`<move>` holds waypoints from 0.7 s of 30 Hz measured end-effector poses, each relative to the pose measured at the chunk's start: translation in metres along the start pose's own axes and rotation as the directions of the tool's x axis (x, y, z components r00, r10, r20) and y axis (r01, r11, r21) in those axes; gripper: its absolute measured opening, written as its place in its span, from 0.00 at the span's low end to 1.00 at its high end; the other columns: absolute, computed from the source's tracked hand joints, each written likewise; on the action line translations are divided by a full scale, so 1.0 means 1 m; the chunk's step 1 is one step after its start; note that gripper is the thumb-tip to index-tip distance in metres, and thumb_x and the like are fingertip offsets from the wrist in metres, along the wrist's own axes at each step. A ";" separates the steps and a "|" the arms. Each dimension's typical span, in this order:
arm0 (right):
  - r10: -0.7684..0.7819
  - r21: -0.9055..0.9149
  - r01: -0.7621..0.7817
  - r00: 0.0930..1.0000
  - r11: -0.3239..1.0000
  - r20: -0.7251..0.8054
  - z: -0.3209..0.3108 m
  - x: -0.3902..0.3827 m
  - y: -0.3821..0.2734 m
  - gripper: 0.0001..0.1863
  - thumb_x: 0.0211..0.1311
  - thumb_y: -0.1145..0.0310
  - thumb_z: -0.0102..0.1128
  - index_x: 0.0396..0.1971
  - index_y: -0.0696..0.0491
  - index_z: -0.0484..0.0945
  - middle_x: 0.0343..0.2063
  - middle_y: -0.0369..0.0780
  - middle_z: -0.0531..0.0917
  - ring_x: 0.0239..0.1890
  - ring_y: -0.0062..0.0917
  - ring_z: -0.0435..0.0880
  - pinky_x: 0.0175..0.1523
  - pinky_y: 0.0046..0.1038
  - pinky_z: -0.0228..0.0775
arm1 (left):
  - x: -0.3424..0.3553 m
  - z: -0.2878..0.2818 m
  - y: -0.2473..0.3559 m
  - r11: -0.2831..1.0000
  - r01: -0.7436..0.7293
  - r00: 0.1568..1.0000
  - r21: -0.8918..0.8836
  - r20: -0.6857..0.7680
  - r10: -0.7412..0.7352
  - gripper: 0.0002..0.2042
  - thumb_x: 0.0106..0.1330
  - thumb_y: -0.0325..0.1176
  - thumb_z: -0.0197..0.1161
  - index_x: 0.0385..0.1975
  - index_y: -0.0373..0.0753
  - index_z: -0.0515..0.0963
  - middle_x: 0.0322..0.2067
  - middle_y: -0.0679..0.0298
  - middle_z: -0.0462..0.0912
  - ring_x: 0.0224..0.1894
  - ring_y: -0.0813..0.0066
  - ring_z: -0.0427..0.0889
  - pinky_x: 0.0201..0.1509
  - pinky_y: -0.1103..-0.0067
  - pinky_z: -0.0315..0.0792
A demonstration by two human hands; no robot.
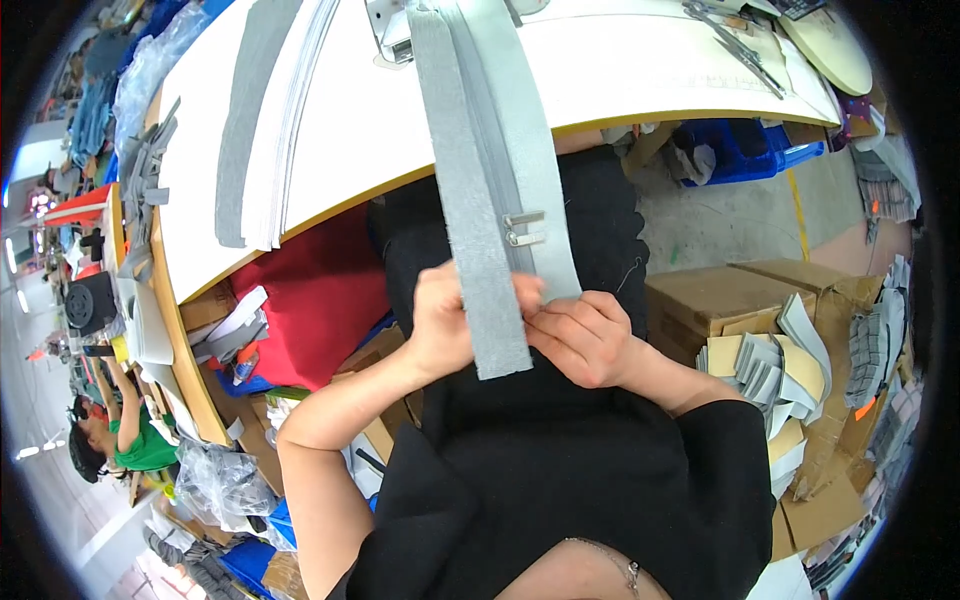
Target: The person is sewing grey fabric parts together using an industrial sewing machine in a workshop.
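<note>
A long zipper band hangs over the table's near edge toward my lap. Along its left lies a grey fabric strip, and a smooth pale grey strip runs along its right. Between them is the grey zipper with two metal zipper sliders. My left hand is closed around the lower part of the grey fabric strip, which hides some of its fingers. Beside it, my right hand pinches the band at the pale strip's lower end, fingers bent together.
The band's far end lies by a white sewing machine part on the white table. Stacked strips lie left, metal tools far right. Below right stand cardboard boxes and a blue crate. Another person works far left.
</note>
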State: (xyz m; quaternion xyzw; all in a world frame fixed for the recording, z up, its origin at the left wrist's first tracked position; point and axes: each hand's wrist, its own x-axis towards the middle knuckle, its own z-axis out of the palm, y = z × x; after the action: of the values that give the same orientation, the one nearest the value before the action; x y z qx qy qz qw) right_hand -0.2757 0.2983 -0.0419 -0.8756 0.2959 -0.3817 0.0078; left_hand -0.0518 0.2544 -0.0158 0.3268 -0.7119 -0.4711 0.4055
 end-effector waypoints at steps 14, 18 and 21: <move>-0.165 -0.026 0.166 0.986 0.986 0.032 -0.013 0.020 0.000 0.06 0.54 0.72 0.73 0.32 0.55 0.88 0.37 0.37 0.88 0.36 0.23 0.85 0.41 0.24 0.65 | 0.052 -0.001 -0.001 0.634 0.575 0.631 -0.517 -0.213 -0.746 0.19 0.68 0.49 0.75 0.35 0.36 0.82 0.31 0.67 0.84 0.33 0.81 0.84 0.39 0.79 0.82; -0.214 -0.037 0.216 0.975 0.976 0.055 -0.023 0.024 0.003 0.06 0.54 0.72 0.73 0.32 0.55 0.88 0.37 0.37 0.87 0.36 0.23 0.85 0.40 0.24 0.65 | 0.051 -0.007 0.000 0.619 0.606 0.626 -0.499 -0.180 -0.758 0.18 0.67 0.48 0.76 0.33 0.37 0.83 0.30 0.67 0.84 0.33 0.81 0.84 0.40 0.78 0.82; -0.207 -0.017 0.209 0.976 0.978 0.074 -0.030 0.025 0.001 0.07 0.59 0.70 0.67 0.35 0.57 0.87 0.38 0.37 0.86 0.41 0.24 0.84 0.48 0.25 0.69 | 0.050 -0.009 -0.001 0.612 0.639 0.615 -0.466 -0.170 -0.770 0.19 0.67 0.48 0.75 0.33 0.36 0.83 0.30 0.67 0.84 0.34 0.80 0.84 0.40 0.78 0.82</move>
State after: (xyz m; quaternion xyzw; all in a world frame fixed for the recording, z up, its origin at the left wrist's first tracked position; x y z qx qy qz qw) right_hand -0.2833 0.2903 -0.0045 -0.9148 0.2071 -0.3452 -0.0324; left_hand -0.0662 0.2083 -0.0014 0.5831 -0.3362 -0.6483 0.3559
